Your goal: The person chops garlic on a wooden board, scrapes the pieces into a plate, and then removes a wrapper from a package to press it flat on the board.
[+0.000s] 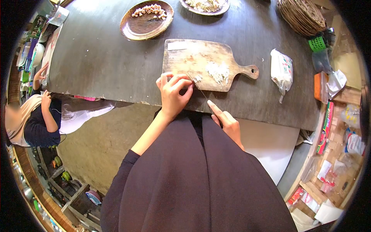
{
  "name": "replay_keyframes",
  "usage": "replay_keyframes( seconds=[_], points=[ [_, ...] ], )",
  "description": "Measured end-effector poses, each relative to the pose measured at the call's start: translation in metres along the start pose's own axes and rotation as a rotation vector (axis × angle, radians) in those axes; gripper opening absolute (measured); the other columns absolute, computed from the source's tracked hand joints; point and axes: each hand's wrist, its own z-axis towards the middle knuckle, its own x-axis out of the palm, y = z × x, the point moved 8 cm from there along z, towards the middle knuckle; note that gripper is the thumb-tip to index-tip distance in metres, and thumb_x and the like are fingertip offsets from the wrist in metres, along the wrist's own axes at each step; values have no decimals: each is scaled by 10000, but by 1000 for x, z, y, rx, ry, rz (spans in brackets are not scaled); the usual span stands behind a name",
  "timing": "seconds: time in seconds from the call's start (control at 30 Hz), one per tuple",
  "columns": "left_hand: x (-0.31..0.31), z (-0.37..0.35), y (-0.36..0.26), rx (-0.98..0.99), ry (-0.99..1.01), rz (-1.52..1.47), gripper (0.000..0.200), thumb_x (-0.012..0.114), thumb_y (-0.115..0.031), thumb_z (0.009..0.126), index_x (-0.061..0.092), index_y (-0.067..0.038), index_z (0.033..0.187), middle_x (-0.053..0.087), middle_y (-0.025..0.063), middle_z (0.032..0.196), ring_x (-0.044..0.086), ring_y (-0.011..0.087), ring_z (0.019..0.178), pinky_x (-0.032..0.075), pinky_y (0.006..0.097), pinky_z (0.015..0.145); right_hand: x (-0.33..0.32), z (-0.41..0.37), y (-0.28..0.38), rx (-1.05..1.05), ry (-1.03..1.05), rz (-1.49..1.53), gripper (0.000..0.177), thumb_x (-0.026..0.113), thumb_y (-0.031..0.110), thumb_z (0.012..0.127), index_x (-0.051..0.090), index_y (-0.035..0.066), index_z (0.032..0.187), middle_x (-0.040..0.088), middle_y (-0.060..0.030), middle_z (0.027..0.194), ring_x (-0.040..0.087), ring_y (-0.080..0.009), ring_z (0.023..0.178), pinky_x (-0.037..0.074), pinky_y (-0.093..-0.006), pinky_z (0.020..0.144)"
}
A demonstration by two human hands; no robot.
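A wooden cutting board (193, 54) lies on the dark table, its handle pointing right. My left hand (175, 92) is at the board's near left corner, fingers curled and pressed down beside the blade; what they hold is hidden. My right hand (227, 123) is closed round the knife, index finger stretched along it. The thin knife (201, 91) reaches over the board's near edge, its tip near my left fingertips. Small white slivers (198, 78) lie by the blade. A larger pile of white slices (218, 72) rests toward the handle. A pale strip (177, 46) lies at the far left corner.
Beyond the board stand a brown plate (147, 30) with chopped pieces and another plate (205, 13) with pale shreds. A plastic-wrapped packet (281, 70) lies right. A woven basket (301, 17) and green basket (317, 44) are farther back. Another person (38, 116) is at left.
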Motion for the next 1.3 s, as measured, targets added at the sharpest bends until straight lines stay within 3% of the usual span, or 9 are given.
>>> replay_keyframes(
  seconds=[0.07,0.13,1.3],
  points=[
    [0,0,1,1,-4,4,114,806,-161,766,730,-164,851,724,-65,1007,555,260,1096,327,428,990,4,0,-4,7,2,3,474,676,84,970,642,232,1418,602,-153,790,618,-292,655,522,-402,669],
    [0,0,1,6,-8,-3,117,807,-161,764,731,-163,853,726,-61,1016,554,260,1096,328,429,990,6,-3,-8,-71,-98,-65,545,725,234,949,588,393,1452,536,-53,733,606,-251,563,539,-416,558],
    [-1,-1,2,-1,1,-15,131,816,-134,753,718,-150,839,732,-52,1008,560,259,1090,341,423,1000,9,6,-4,-105,-109,-57,563,720,211,943,582,390,1458,516,-60,720,589,-251,550,538,-405,547]
  ],
)
